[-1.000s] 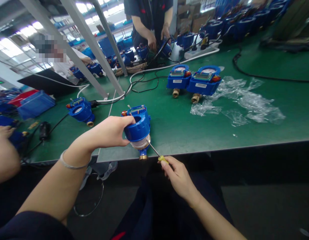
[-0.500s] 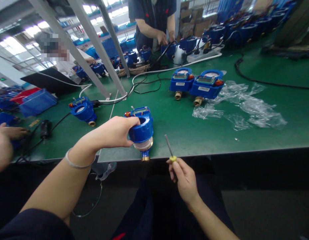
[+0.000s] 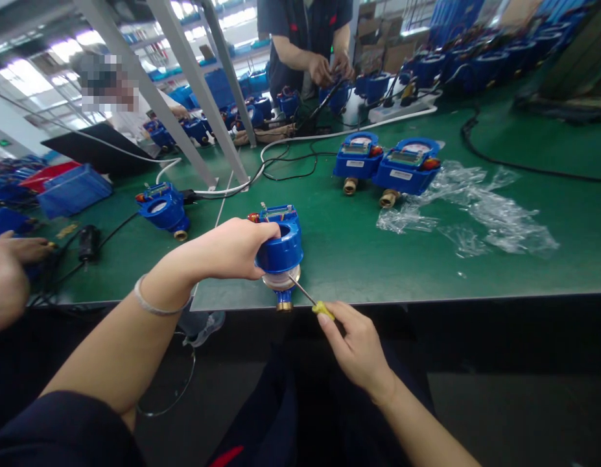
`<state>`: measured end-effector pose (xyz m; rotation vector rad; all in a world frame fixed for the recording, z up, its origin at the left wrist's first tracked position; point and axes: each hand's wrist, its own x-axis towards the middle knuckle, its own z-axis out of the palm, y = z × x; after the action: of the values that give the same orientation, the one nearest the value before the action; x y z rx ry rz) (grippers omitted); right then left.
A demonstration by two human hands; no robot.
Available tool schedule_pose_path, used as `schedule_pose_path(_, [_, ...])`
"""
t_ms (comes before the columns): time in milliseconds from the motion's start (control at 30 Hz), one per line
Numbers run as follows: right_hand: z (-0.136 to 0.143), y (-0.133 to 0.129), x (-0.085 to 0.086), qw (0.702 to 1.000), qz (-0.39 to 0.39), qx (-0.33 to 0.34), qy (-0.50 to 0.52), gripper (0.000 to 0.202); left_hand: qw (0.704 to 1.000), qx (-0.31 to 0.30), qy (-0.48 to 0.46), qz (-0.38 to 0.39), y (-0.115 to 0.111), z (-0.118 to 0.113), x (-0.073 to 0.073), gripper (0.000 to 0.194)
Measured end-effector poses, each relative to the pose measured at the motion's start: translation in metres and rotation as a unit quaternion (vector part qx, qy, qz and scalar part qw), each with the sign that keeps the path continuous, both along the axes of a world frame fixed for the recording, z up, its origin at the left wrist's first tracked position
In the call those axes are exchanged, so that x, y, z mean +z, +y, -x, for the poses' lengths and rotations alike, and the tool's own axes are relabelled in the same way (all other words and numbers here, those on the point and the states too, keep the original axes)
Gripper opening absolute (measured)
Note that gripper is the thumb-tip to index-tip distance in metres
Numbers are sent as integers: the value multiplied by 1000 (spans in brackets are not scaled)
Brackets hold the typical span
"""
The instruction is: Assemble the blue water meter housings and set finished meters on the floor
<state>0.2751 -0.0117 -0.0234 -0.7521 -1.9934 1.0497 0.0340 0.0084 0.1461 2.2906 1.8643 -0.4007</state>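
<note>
At the front edge of the green table, my left hand (image 3: 236, 250) grips the blue housing of a water meter (image 3: 286, 250), thumb over its round rim. Below the housing a pale ring and a brass-ended pipe fitting show. My right hand (image 3: 351, 337) holds a screwdriver (image 3: 323, 310) by its yellow handle. Its metal shaft points up and left, and the tip meets the pale ring just under the blue housing. Whether the tip is pushed into a gap cannot be made out.
Two blue meters (image 3: 407, 172) stand behind to the right, beside crumpled clear plastic (image 3: 499, 204). Another meter (image 3: 163, 209) sits to the left near cables and metal posts (image 3: 193, 97). A co-worker's hand (image 3: 8, 272) is at the far left; a person (image 3: 307, 48) works across the table.
My right hand has turned the screwdriver leftward, bringing its tip from free air to the meter's pale ring. My left hand still grips the meter. The view has shifted slightly.
</note>
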Motion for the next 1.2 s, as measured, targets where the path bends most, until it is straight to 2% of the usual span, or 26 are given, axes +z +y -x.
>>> schedule_pose_path(100, [-8,0,1,1000,-15,-19,11,16,1000,-11,-2,-9,1,-1,0,33])
schedule_pose_path(300, [-11,-15,-9,999,34,-34,-7,20,999,-27,1,-21,0,-1,-1,31])
schedule_pose_path(467, [-2,-16,-12,999,-21,-35,-27,19,999,-25,-3,-24,-2,1,-2,33])
schedule_pose_path(833, [11,-10,-6,998,-55,-23,-20,16,999,-16,-6,-28,-5,0,-1,31])
schedule_pose_path(1033, [5,-12,14,994,-79,5,78,15,1000,-9,-4,-22,-7,2,-1,31])
schedule_pose_path(1100, [2,-12,17,995,-80,-3,56,15,1000,-7,-12,-21,-7,1,0,31])
schedule_pose_path(1200, [0,-8,11,994,-100,-12,-41,15,1000,-8,-15,-20,-7,-1,2,30])
